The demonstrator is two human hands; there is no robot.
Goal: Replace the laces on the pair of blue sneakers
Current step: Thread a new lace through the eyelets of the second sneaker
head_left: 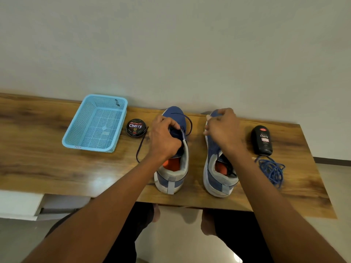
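The wooden table (57, 168) spans my view, its far edge against the wall. At ten o'clock on it lies the light blue basket (96, 123). The two blue sneakers stand side by side at the middle, heels toward me: the left sneaker (173, 160) and the right sneaker (218, 168). My left hand (164, 136) sits on the left sneaker's throat, fingers curled and pinching the dark lace (141, 147), which trails off toward eight o'clock. My right hand (223, 129) rests over the right sneaker's front, fingers bent; what they hold I cannot tell. At three o'clock stands the black polish bottle (263, 140), bright blue laces (272, 169) bunched at four. The round polish tin (136, 128) is just left of the left sneaker.
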